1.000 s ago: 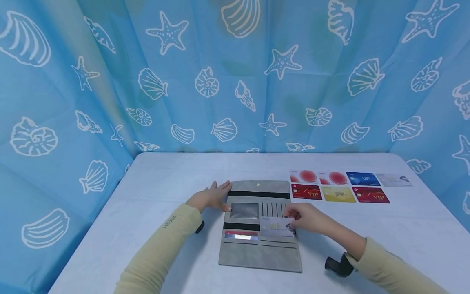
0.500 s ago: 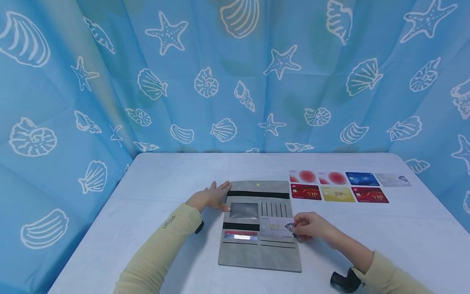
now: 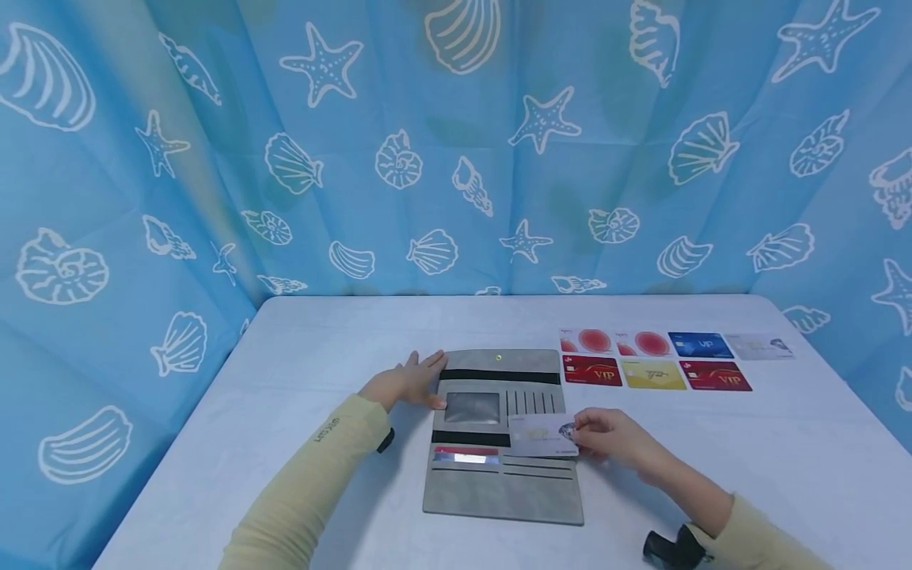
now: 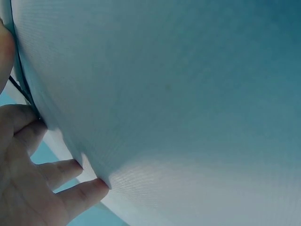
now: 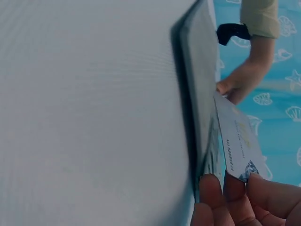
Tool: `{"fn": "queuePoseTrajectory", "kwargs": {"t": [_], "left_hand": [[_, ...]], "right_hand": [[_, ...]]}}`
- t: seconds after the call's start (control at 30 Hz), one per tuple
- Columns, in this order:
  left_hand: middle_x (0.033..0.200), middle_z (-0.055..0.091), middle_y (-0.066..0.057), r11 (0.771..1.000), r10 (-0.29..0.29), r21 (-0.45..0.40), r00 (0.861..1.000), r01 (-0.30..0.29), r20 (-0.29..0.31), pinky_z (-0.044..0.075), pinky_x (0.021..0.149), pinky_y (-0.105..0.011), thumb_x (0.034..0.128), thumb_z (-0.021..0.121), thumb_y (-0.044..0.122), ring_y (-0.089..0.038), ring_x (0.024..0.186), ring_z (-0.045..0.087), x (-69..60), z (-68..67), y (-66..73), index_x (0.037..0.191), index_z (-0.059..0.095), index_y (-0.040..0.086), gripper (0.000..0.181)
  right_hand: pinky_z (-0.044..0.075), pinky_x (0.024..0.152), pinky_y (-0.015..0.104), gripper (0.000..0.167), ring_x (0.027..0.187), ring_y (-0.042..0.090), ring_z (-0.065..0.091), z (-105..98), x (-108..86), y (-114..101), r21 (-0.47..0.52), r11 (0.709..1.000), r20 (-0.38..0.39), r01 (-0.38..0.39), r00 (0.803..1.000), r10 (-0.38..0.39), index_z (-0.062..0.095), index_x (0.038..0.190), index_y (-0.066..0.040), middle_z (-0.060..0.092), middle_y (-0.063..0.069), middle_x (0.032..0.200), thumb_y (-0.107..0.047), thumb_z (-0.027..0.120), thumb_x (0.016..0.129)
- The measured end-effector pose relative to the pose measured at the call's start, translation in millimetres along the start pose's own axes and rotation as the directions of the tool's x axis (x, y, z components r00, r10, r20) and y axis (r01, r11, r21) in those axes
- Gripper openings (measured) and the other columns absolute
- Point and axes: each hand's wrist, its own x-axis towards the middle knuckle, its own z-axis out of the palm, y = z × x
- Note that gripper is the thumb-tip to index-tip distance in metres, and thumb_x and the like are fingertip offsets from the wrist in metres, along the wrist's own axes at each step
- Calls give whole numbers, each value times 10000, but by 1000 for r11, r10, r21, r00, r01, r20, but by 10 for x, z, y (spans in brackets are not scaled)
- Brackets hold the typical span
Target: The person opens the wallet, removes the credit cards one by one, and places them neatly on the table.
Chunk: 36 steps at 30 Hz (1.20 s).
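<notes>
A grey card wallet (image 3: 499, 500) lies unfolded on the white table, with a clear window, black bands and rows of slots. My left hand (image 3: 406, 385) rests at its left edge, fingers spread and thumb touching the side. In the left wrist view, that hand's fingertips (image 4: 101, 186) touch the tablecloth. My right hand (image 3: 614, 435) pinches a silver VIP card (image 3: 540, 437) by its right end, between thumb and fingers. The right wrist view shows this card tilted up, apart from the wallet's surface at the near end. Red and silvery card edges (image 3: 466, 456) show in a left slot.
At the back right lie two rows of cards: pale ones with red circles (image 3: 594, 340), a blue one (image 3: 701, 345), a silver one (image 3: 762, 347), red ones (image 3: 593, 370) and a gold one (image 3: 654, 375). A blue seashell curtain (image 3: 442, 158) hangs behind the table.
My right hand shifts from the card's upper right corner to its right end, then lifts the card slightly and draws it a little right. The left hand stays put.
</notes>
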Motion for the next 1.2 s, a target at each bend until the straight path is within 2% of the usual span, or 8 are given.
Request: {"fn": "queuePoseTrajectory", "kwargs": {"t": [0.37,0.57,0.9,1.0,1.2], "left_hand": [[1549,81,21,999,-21,-24,1000,21,-4,101,1111,-530,809,649,426,-349,1402,3,10,-3,-4,1482,134,171,886],[1548,86,25,999,-21,-28,1000,20,-7,105,1113,-524,809,650,422,-345,1403,6,9,-3,-5,1482,139,173,881],[1548,89,23,1000,-14,-23,1000,14,-11,110,1113,-522,812,647,420,-343,1404,12,0,-8,2,1482,138,172,877],[1548,91,23,1000,-21,-23,1000,21,-15,111,1112,-523,812,648,419,-343,1404,14,-3,-8,6,1482,137,178,877],[1547,100,20,999,-25,-20,1000,25,-12,116,1109,-532,817,646,414,-350,1402,26,-5,-9,10,1481,147,182,863]], "right_hand": [[548,721,320,301,759,216,640,-173,-99,6,75,997,-17,11,1000,-9,544,1072,57,641,175,1034,-178,591,891],[555,709,325,347,770,237,679,-264,-128,8,115,993,-43,-19,999,24,500,1109,62,641,157,1006,-212,571,909],[548,738,295,522,813,231,678,-565,-198,38,140,990,-94,-19,995,32,412,1246,107,567,203,1119,-275,551,920],[544,745,278,571,822,202,678,-660,-220,56,140,990,-110,-20,993,35,379,1283,107,567,191,1125,-301,546,921],[539,722,235,565,789,132,672,-847,-261,107,111,994,-176,-15,984,34,364,1292,95,601,105,1050,-312,521,933]]}}
